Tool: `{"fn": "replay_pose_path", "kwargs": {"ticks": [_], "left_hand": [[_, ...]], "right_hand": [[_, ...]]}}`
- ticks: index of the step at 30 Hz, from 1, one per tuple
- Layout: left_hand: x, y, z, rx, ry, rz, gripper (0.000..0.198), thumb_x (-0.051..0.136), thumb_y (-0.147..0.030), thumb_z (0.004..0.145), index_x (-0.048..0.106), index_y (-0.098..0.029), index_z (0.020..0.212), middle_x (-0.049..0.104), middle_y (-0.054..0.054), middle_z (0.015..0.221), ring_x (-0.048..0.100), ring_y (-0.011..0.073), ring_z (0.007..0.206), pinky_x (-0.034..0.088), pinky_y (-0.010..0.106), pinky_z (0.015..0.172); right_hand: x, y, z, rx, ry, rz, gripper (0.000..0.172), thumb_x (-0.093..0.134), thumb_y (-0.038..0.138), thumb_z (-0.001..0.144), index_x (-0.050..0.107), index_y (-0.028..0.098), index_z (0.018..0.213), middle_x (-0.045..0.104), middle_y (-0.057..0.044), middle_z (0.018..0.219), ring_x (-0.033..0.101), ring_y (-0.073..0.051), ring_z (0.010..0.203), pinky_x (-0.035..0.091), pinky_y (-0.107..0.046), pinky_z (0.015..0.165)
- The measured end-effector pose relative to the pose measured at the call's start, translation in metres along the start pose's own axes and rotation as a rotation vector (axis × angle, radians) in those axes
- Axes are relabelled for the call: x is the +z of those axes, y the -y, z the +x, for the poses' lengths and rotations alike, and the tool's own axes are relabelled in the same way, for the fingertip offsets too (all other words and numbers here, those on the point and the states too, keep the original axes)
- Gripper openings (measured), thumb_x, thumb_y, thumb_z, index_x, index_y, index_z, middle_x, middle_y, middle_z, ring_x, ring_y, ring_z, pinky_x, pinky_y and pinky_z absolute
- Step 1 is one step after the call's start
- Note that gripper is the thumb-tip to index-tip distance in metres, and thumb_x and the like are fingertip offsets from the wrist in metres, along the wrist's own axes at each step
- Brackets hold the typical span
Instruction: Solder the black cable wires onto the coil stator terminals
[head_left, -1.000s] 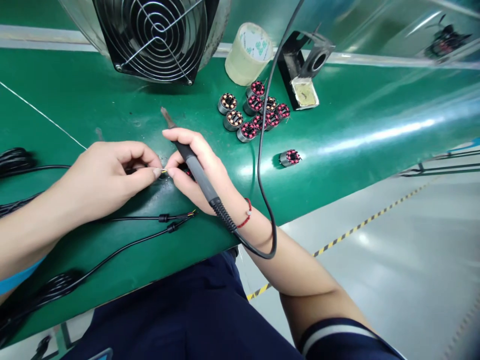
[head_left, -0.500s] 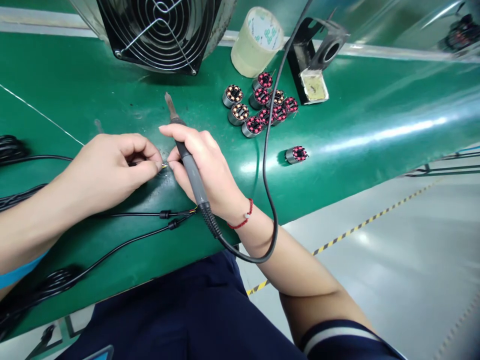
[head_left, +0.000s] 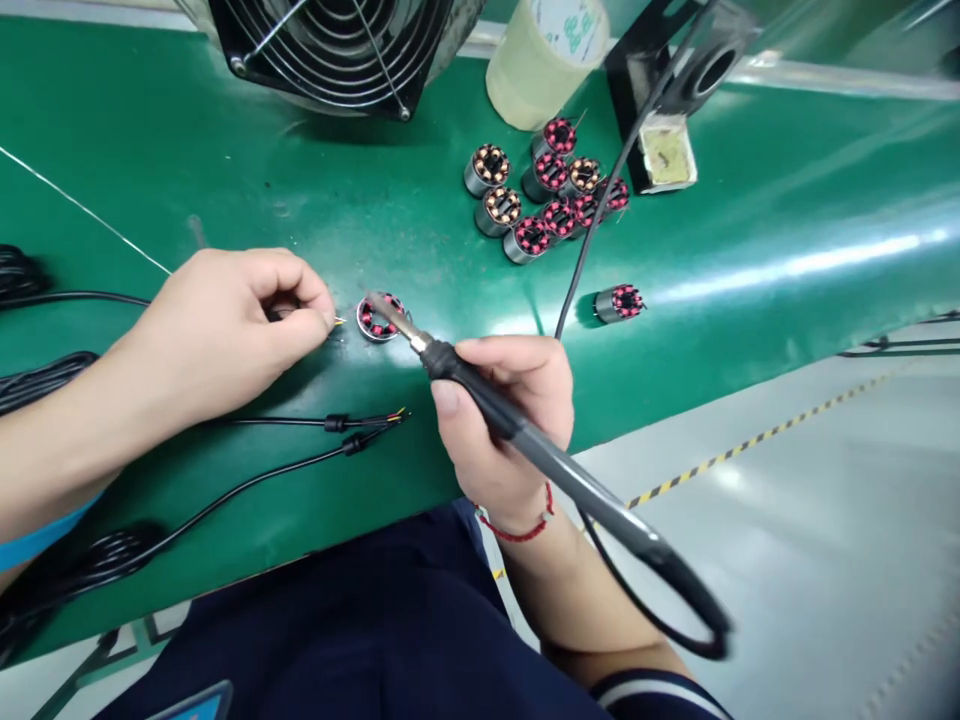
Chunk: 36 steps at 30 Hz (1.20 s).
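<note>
My right hand (head_left: 502, 420) grips a soldering iron (head_left: 555, 465) by its dark handle. The iron's tip points up and left, over or against a small motor stator (head_left: 365, 322) with red windings; whether it touches, I cannot tell. My left hand (head_left: 259, 325) is pinched on a cable end, and thin bare wire ends (head_left: 340, 321) poke out past the fingertips, a little left of that stator. Most of this cable is hidden by the hand. Below, two more black cables (head_left: 289, 470) lie with stripped coloured ends on the green table.
Several stators (head_left: 501, 210) stand grouped at the back, with a lone stator (head_left: 619, 303) to their right. Behind are a fan (head_left: 322, 60), a tape roll (head_left: 525, 85) and an iron stand (head_left: 667, 150). A solder wire (head_left: 90, 212) and coiled cable (head_left: 49, 378) lie left.
My right hand has moved right and down, and the soldering iron has swung round to point up-left. A stator now shows in front of the left fingers. My left hand stays nearly in place.
</note>
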<state>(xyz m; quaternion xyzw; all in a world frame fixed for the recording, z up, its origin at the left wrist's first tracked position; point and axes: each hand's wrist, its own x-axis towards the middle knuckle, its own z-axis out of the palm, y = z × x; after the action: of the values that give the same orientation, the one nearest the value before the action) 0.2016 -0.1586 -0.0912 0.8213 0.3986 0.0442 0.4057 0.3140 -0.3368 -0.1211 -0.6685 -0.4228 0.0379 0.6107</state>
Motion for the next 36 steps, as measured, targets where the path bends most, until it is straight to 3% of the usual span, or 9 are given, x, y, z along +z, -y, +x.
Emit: {"fn": "replay_pose_path", "kwargs": {"ticks": [7, 14, 19, 23, 28, 33, 36], "left_hand": [[0.000, -0.001, -0.001, 0.000, -0.010, 0.030, 0.034, 0.052, -0.052, 0.070, 0.069, -0.022, 0.065, 0.063, -0.004, 0.063, 0.045, 0.0089, 0.054, 0.032, 0.025, 0.057], [0.000, -0.005, -0.002, -0.021, -0.007, 0.034, 0.032, 0.052, -0.048, 0.070, 0.071, -0.022, 0.069, 0.060, -0.004, 0.061, 0.045, 0.0094, 0.055, 0.047, 0.031, 0.071], [0.000, -0.006, -0.003, -0.019, -0.040, 0.036, 0.030, 0.053, -0.046, 0.071, 0.072, -0.023, 0.067, 0.058, -0.006, 0.058, 0.045, 0.0090, 0.053, 0.043, 0.029, 0.065], [-0.001, -0.008, -0.003, -0.022, -0.035, 0.031, 0.029, 0.054, -0.045, 0.070, 0.071, -0.022, 0.066, 0.060, -0.006, 0.058, 0.045, 0.0091, 0.052, 0.037, 0.029, 0.061], [-0.001, -0.011, -0.005, -0.041, -0.031, 0.032, 0.029, 0.053, -0.045, 0.069, 0.072, -0.022, 0.069, 0.062, -0.005, 0.061, 0.049, 0.0102, 0.056, 0.039, 0.030, 0.064], [-0.003, -0.011, -0.006, -0.039, -0.021, 0.032, 0.029, 0.054, -0.043, 0.071, 0.072, -0.021, 0.072, 0.055, -0.003, 0.063, 0.055, 0.0133, 0.064, 0.049, 0.035, 0.077], [-0.002, -0.011, -0.006, -0.050, -0.022, 0.027, 0.030, 0.054, -0.043, 0.072, 0.074, -0.021, 0.075, 0.052, -0.003, 0.063, 0.058, 0.0155, 0.069, 0.051, 0.039, 0.083]], "right_hand": [[0.000, -0.002, -0.002, 0.034, 0.072, 0.070, 0.008, 0.060, 0.036, 0.102, 0.058, 0.028, 0.103, 0.061, 0.008, 0.065, 0.055, -0.008, 0.041, 0.045, -0.021, 0.039], [0.001, -0.001, -0.001, 0.066, 0.043, 0.180, 0.004, 0.064, 0.027, 0.097, 0.061, 0.027, 0.100, 0.062, 0.009, 0.066, 0.055, -0.006, 0.042, 0.046, -0.019, 0.039], [0.000, 0.001, -0.001, 0.117, 0.064, 0.168, 0.010, 0.069, 0.023, 0.093, 0.061, 0.027, 0.099, 0.063, 0.010, 0.068, 0.056, -0.006, 0.043, 0.047, -0.020, 0.040], [-0.001, 0.001, -0.002, 0.096, 0.068, 0.122, 0.007, 0.062, 0.033, 0.100, 0.058, 0.028, 0.102, 0.065, 0.008, 0.071, 0.058, -0.008, 0.045, 0.051, -0.023, 0.043], [-0.004, 0.000, 0.003, 0.104, 0.097, -0.019, 0.015, 0.061, 0.038, 0.103, 0.060, 0.032, 0.117, 0.075, 0.000, 0.099, 0.067, -0.012, 0.059, 0.063, -0.027, 0.057], [-0.006, -0.002, 0.027, 0.071, 0.302, 0.034, 0.026, 0.062, 0.034, 0.103, 0.063, 0.033, 0.129, 0.065, 0.001, 0.144, 0.077, -0.014, 0.091, 0.068, -0.027, 0.074], [-0.005, -0.001, 0.046, 0.080, 0.433, 0.070, 0.025, 0.053, 0.026, 0.107, 0.063, 0.031, 0.129, 0.061, 0.004, 0.150, 0.077, -0.011, 0.099, 0.066, -0.025, 0.087]]}}
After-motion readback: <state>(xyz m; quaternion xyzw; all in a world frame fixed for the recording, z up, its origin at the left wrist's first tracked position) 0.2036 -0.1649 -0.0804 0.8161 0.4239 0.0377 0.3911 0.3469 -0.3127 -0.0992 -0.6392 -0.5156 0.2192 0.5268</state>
